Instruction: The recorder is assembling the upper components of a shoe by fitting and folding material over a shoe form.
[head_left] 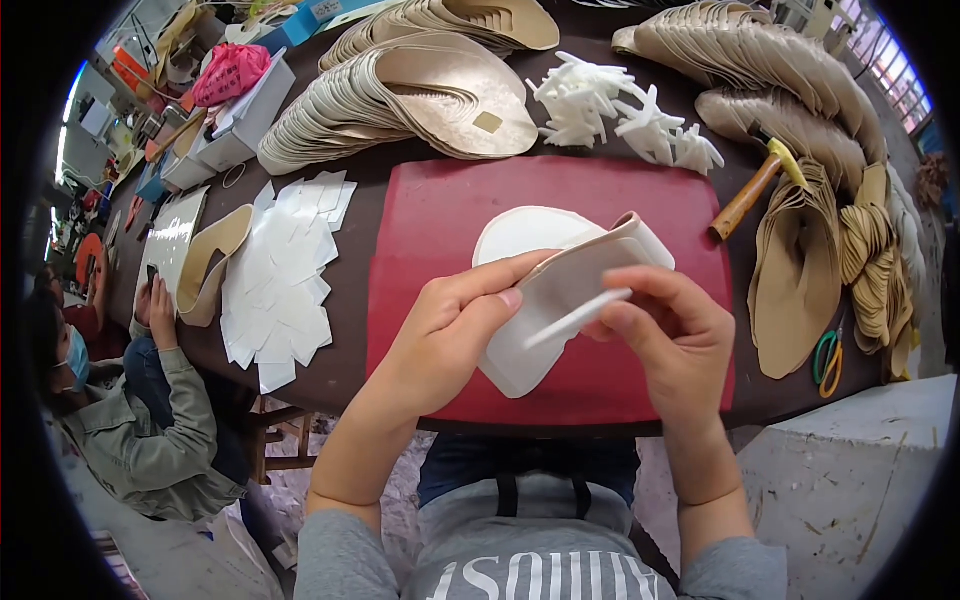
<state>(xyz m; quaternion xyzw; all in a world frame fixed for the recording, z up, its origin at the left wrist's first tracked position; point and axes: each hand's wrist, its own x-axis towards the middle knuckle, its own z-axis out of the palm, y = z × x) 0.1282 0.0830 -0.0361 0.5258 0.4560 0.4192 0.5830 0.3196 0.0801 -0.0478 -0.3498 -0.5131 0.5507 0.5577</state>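
Observation:
My left hand (pixel 445 325) grips a folded, curved shoe upper piece (pixel 565 278), with the thumb on its pale inner face and the fingers behind. Its rim shows a pinkish-beige outer side. My right hand (pixel 672 335) pinches a thin white strip (pixel 575 320) between thumb and fingertips, slanting across the front of the upper. Whether the strip touches it I cannot tell. A white rounded shape (pixel 530 228) shows behind and below the hands, over the red mat (pixel 430 215); whether it belongs to the held piece is unclear.
White strips (pixel 580 95) lie heaped behind the mat. Stacked beige uppers (pixel 400 95) stand back left, with more stacks (pixel 800 260) at right. A hammer (pixel 750 195) and scissors (pixel 828 362) lie right; white sheets (pixel 285 275) lie left. A person (pixel 150 420) sits at far left.

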